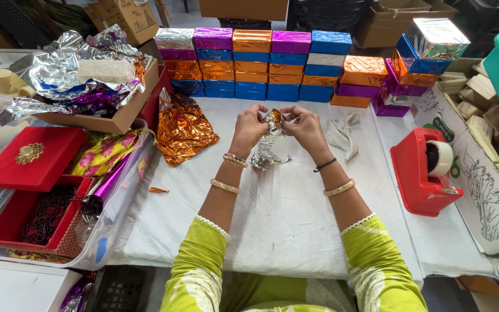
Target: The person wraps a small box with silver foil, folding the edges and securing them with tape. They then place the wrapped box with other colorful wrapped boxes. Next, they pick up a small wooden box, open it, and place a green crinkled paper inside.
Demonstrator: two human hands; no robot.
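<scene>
Both hands meet above the middle of the bench (284,219), which is covered in white cloth. The left hand (251,126) and right hand (302,128) are closed from either side on a small piece of silver foil (272,130), fingertips pinching its upper part. The foil is crumpled and shiny, with creases catching the light; its top is bunched between the fingers, and a looser, wrinkled tail hangs down to touch the cloth just below the hands. What the foil may enclose cannot be told.

At 12 o'clock from the hands stands a wall of foil-wrapped boxes (261,63) in silver, purple, orange and blue, stacked in neat rows. At 9 o'clock lies a crumpled orange foil sheet (183,127). Further out at 10 o'clock, a cardboard box (122,115) holds loose silver and purple foil. At 8 o'clock sits a red box (30,159) with a gold ornament on its lid. At 3 o'clock stands a red tape dispenser (423,173).
</scene>
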